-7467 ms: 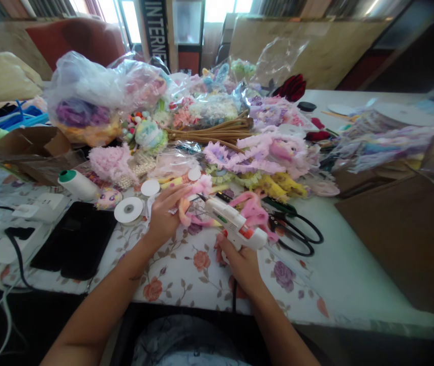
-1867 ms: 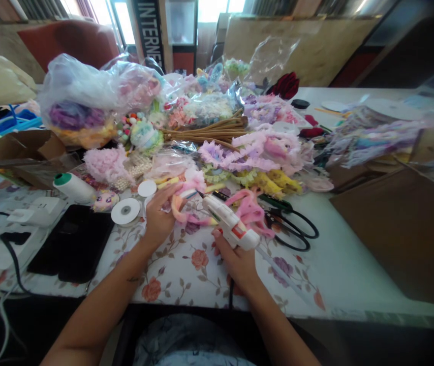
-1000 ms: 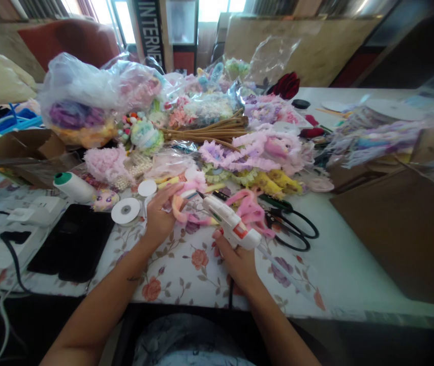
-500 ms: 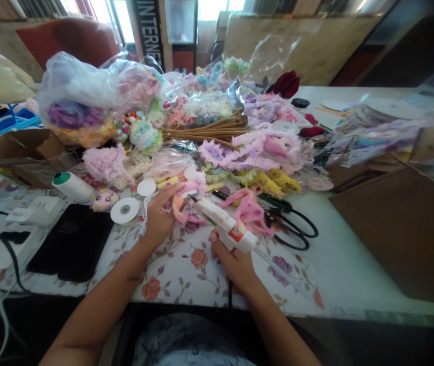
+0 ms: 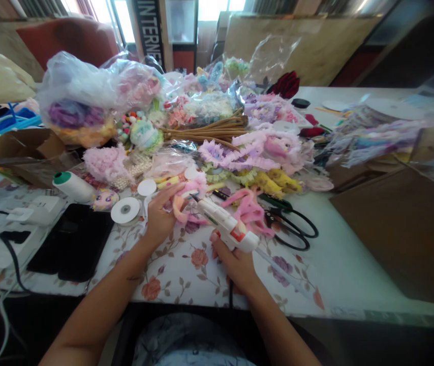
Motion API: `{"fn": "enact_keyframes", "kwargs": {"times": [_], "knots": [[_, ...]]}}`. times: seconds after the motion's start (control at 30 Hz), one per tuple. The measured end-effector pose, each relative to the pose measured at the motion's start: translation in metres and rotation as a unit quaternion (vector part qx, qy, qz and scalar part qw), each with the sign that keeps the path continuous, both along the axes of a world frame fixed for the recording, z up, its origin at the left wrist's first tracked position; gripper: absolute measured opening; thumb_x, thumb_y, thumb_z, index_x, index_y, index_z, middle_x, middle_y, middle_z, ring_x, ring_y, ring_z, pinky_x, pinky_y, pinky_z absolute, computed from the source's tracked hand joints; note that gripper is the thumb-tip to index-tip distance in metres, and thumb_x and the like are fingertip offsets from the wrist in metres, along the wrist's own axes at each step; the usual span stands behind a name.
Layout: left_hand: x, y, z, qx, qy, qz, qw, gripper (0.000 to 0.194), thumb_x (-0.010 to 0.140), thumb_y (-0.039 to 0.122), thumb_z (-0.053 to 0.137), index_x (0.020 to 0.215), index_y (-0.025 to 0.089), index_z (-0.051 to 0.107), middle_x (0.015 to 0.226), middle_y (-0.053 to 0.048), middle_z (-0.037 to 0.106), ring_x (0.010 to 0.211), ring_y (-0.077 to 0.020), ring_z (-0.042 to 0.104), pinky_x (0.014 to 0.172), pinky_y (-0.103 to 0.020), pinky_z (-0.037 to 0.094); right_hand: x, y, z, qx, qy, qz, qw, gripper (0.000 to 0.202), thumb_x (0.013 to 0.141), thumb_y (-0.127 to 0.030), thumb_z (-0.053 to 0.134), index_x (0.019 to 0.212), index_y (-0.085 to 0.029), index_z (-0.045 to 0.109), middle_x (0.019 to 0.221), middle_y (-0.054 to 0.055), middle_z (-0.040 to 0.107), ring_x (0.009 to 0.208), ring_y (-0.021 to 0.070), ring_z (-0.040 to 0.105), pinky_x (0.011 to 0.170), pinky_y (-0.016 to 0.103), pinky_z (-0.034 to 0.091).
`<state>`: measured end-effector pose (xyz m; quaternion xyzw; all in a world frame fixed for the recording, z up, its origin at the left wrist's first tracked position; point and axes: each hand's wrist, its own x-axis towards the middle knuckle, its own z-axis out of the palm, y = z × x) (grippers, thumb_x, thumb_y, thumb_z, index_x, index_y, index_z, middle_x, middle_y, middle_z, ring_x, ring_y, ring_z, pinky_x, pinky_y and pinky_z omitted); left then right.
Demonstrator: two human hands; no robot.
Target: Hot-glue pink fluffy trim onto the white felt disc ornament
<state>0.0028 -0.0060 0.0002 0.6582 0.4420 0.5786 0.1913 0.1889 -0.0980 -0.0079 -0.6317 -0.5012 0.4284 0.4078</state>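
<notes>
My right hand (image 5: 236,262) is closed round the handle of a white glue gun (image 5: 222,221), its dark nozzle pointing up and left. A clear glue stick (image 5: 278,267) sticks out of its back end. The nozzle tip is at a pink fuzzy craft piece (image 5: 181,208) that my left hand (image 5: 161,211) grips between thumb and fingers. Part of that piece is hidden behind my fingers, and whether the tip touches it I cannot tell. Right of the gun lie a pink fuzzy strip (image 5: 249,208) and black-handled scissors (image 5: 291,226).
White ribbon spools (image 5: 125,210), a thread cone (image 5: 72,187), a black phone (image 5: 82,244) and a power strip (image 5: 14,249) with cables lie to the left. Bagged yarn and trims (image 5: 136,91) are heaped behind. A cardboard box (image 5: 400,229) stands on the right.
The glue gun and my right hand have shifted very slightly right. My left hand keeps its hold on the pink piece in nearly the same place.
</notes>
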Motion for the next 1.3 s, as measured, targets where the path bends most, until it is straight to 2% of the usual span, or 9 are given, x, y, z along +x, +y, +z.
{"fn": "enact_keyframes", "kwargs": {"times": [0.27,0.4,0.77,1.03,1.17,1.3], "knots": [[0.001,0.000,0.002,-0.028,-0.033,0.008,0.999,0.039,0.073,0.028,0.079,0.110,0.021,0.073,0.110,-0.008,0.074,0.106,-0.0224,0.067,0.095,-0.034,0.052,0.001,0.003,-0.004,-0.009,0.010,-0.045,0.999,0.032,0.081,-0.052,0.058,0.070,-0.022,0.063,0.051,-0.001,0.058,0.050,0.0178,0.055,0.053,0.030,0.045],[0.001,0.001,0.000,-0.057,-0.069,0.015,0.996,0.041,0.071,0.033,0.080,0.109,0.019,0.073,0.111,-0.009,0.073,0.105,-0.0230,0.067,0.094,-0.034,0.053,0.000,0.003,-0.002,-0.008,0.012,-0.048,0.999,0.030,0.081,-0.052,0.059,0.075,-0.022,0.063,0.051,-0.002,0.058,0.050,0.0179,0.055,0.054,0.030,0.046],[0.000,0.001,0.000,-0.075,-0.076,0.012,0.994,0.043,0.071,0.036,0.079,0.110,0.019,0.072,0.113,-0.010,0.072,0.106,-0.0238,0.067,0.095,-0.035,0.053,0.003,0.004,-0.003,-0.019,0.010,-0.033,0.999,0.031,0.083,-0.052,0.058,0.077,-0.023,0.065,0.054,0.000,0.062,0.053,0.0199,0.059,0.053,0.031,0.047],[0.001,0.002,0.002,-0.085,-0.107,0.011,0.991,0.043,0.069,0.033,0.080,0.109,0.019,0.073,0.113,-0.009,0.073,0.104,-0.0229,0.068,0.093,-0.034,0.054,-0.002,0.005,0.008,0.015,0.017,-0.037,0.999,0.032,0.080,-0.052,0.061,0.085,-0.021,0.064,0.054,-0.002,0.059,0.051,0.0167,0.055,0.050,0.028,0.046],[-0.001,0.006,0.001,-0.107,-0.140,0.023,0.984,0.044,0.068,0.030,0.080,0.110,0.019,0.073,0.112,-0.008,0.073,0.104,-0.0226,0.067,0.092,-0.033,0.054,-0.004,0.004,0.013,0.010,0.005,-0.059,0.998,0.031,0.080,-0.050,0.061,0.086,-0.020,0.065,0.055,-0.002,0.058,0.050,0.0150,0.052,0.049,0.027,0.044],[-0.003,0.010,0.000,-0.141,-0.213,0.026,0.966,0.045,0.068,0.029,0.079,0.112,0.021,0.071,0.110,-0.006,0.072,0.098,-0.0193,0.068,0.083,-0.027,0.056,-0.001,0.002,0.008,-0.009,0.030,-0.045,0.999,0.034,0.079,-0.052,0.062,0.088,-0.020,0.067,0.054,-0.001,0.058,0.052,0.0175,0.056,0.050,0.029,0.046]]}}
